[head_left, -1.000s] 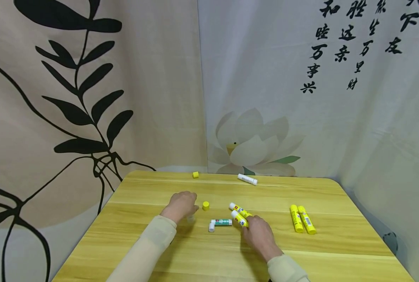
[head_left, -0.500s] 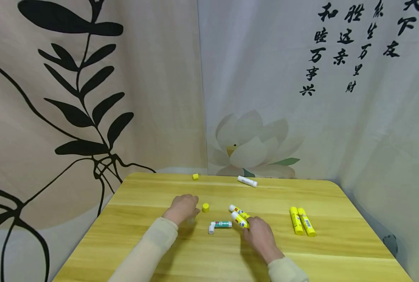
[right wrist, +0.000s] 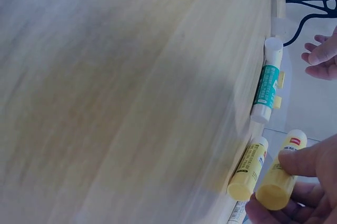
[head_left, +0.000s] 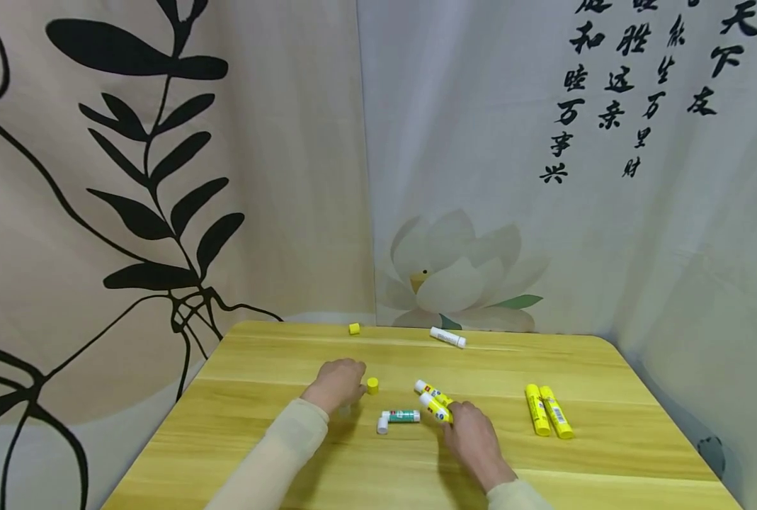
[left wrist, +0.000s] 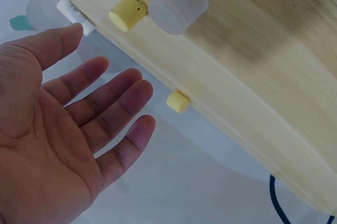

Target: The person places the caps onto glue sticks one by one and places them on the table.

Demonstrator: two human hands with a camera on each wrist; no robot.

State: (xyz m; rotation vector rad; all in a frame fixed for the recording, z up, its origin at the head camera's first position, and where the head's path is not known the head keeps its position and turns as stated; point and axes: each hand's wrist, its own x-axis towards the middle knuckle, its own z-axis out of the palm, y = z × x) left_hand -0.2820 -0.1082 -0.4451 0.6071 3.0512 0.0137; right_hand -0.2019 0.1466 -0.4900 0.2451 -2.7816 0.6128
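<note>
My left hand (head_left: 336,384) hovers with loosely spread fingers and holds nothing. Close by are a yellow cap (left wrist: 128,12) and a frosted translucent cap (left wrist: 179,7); in the head view the hand mostly covers the translucent one. Between thumb and fingers, my right hand (head_left: 475,439) grips a yellow glue stick (right wrist: 279,176) with a white end. A second yellow glue stick (right wrist: 248,170) lies on the table right beside it. Left of these lies a green-labelled glue stick (head_left: 405,416), with a small white cap (head_left: 382,425) at its left end.
Two yellow glue sticks lie side by side at the right, a left one (head_left: 537,409) and a right one (head_left: 557,412). Near the far table edge are a white glue stick (head_left: 447,337) and a small yellow cap (head_left: 354,329). A printed curtain (head_left: 302,177) hangs behind the wooden table (head_left: 639,453).
My left hand has shifted slightly right, closer to the yellow cap. The right hand keeps its grip on the glue stick. The whole head view has tilted up a little.
</note>
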